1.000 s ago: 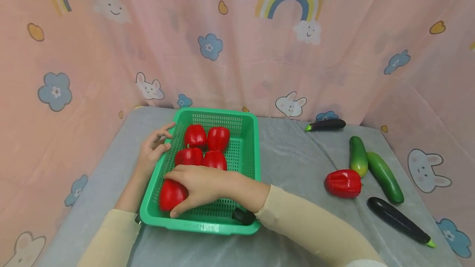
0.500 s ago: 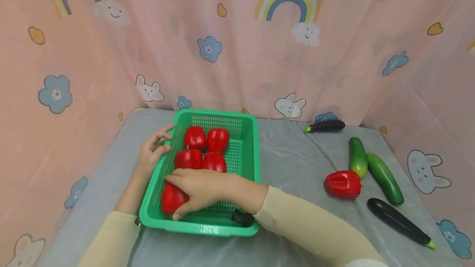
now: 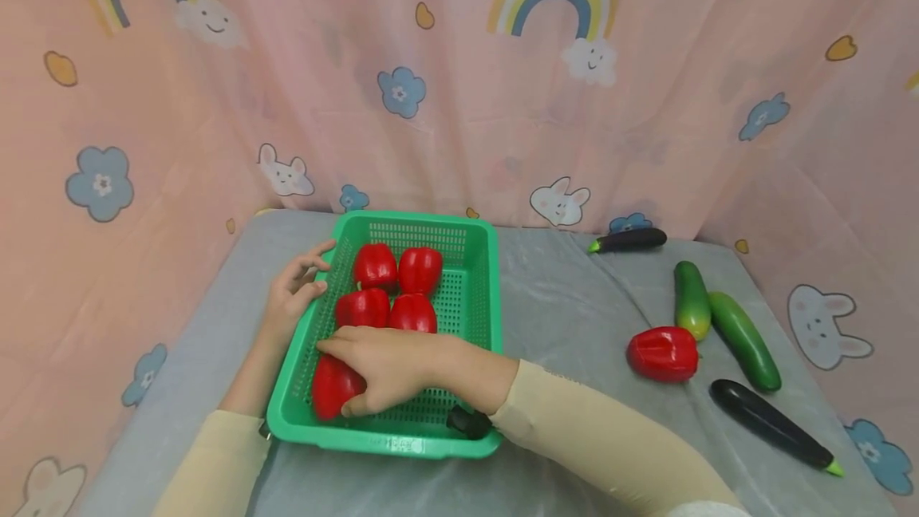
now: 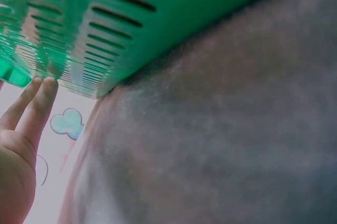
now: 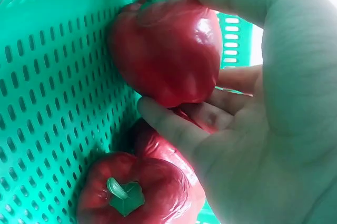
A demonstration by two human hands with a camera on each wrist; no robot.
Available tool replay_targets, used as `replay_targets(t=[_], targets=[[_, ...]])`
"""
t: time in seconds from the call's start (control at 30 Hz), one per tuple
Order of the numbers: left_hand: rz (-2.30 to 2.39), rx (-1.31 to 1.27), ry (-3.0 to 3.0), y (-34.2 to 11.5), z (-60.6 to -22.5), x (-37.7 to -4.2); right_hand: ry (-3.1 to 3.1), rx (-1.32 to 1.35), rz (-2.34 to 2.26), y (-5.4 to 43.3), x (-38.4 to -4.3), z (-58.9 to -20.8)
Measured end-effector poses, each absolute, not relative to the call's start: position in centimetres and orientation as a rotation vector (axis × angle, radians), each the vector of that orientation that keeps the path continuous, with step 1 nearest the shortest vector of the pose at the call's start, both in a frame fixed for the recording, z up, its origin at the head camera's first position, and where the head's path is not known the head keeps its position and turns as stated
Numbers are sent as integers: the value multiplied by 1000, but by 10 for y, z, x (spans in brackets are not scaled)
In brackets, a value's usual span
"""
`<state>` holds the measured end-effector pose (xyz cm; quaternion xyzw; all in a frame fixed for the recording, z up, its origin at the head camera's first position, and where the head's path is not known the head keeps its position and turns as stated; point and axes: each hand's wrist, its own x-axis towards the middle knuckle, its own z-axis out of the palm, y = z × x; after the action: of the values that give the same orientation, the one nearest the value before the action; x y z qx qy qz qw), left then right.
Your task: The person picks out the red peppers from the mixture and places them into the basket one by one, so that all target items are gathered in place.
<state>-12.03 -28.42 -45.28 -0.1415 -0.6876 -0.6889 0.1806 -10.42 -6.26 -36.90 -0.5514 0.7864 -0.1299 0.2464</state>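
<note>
A green plastic basket (image 3: 388, 443) stands on the grey cloth. In its near left corner my right hand (image 3: 395, 365) grips a red bell pepper (image 3: 334, 389). The right wrist view shows thumb and fingers around this bell pepper (image 5: 167, 50), its green stem by the thumb. Behind it in the basket sit several more red bell peppers (image 3: 376, 266), partly covered by the hand in the head view. At the basket's left side my left hand (image 3: 290, 297) has its fingers loosely extended. In the left wrist view its fingertips (image 4: 50, 83) meet the slotted wall.
On the right of the grey table (image 3: 567, 317) lie another red bell pepper (image 3: 664, 354), two green cucumber-like vegetables (image 3: 744, 341) and a dark eggplant (image 3: 771, 425). A second eggplant (image 3: 632, 240) lies near the back edge. A pink patterned curtain (image 3: 459, 126) rises behind and at both sides.
The right thumb has shifted slightly right along the bell pepper, which has moved a little toward the near side of the basket. The left hand looks still.
</note>
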Motion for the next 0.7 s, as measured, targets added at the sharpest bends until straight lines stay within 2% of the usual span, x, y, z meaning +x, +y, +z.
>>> replay_targets(t=[0.7], targets=[[-1970,-355,-1954,-284,-450,-121,2195,-1545,-382,-61,-105,-365]])
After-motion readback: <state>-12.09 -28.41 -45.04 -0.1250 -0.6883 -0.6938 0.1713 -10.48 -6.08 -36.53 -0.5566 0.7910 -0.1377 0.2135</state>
